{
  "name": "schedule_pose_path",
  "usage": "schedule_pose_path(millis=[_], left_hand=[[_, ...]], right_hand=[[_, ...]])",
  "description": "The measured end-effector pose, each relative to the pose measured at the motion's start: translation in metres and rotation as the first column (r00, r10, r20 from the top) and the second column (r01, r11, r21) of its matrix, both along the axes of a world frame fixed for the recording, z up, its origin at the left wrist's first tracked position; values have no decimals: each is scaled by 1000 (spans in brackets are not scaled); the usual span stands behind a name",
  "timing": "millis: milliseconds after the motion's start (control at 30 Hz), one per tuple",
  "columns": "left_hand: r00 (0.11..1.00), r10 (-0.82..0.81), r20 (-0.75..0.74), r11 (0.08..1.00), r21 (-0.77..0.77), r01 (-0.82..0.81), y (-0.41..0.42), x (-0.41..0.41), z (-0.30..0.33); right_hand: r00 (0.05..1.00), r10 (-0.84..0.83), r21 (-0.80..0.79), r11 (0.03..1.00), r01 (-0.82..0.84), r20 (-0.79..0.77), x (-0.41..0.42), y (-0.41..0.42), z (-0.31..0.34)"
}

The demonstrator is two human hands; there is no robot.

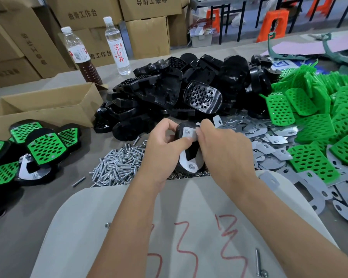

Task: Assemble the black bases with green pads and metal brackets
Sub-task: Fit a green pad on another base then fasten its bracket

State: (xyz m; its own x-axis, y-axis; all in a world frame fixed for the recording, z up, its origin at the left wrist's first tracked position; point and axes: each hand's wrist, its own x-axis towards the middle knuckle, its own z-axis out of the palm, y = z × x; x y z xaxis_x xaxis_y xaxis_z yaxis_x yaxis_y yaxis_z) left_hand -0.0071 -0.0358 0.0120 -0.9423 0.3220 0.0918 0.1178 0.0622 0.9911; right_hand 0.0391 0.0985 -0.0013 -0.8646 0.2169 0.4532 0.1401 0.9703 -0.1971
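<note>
Two hands meet over the table's middle, just above the near board. Left hand [165, 141] grips a black base [182, 127] w/ fingers curled round its left side, thumb pressed on the metal bracket [189, 161] that lies on the base. Right hand [219, 145] pinches the bracket's upper end by a screw; a 2nd screw w/ nut [192, 167] shows at the bracket's lower end. Loose screw pile [119, 167] lies just left of the hands. Black bases heap [179, 91] sits toward the far edge, green pads [319, 121] pile at the right edge, flat brackets [269, 145] between pads & hands. Finished units w/ green inserts [45, 147] lie at the left edge, open carton [48, 109] behind them. 2 bottles [117, 45] stand at far left.
</note>
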Motion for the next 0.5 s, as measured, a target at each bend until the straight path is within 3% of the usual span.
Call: schedule_pose_path(millis=[267,367,500], left_hand=[[993,70,-99,997,-10,-71,30,18,-8],[991,70,-113,997,-30,-74,27,14,-12],[987,149,-61,989,27,-147,24,11,-13]], right_hand=[[964,-265,-153,953,260,-14,-4,10,-6],[992,-115,-390,917,84,-58,-7,20,-9],[974,6,-651,743,-155,-225,-2,24,-10]])
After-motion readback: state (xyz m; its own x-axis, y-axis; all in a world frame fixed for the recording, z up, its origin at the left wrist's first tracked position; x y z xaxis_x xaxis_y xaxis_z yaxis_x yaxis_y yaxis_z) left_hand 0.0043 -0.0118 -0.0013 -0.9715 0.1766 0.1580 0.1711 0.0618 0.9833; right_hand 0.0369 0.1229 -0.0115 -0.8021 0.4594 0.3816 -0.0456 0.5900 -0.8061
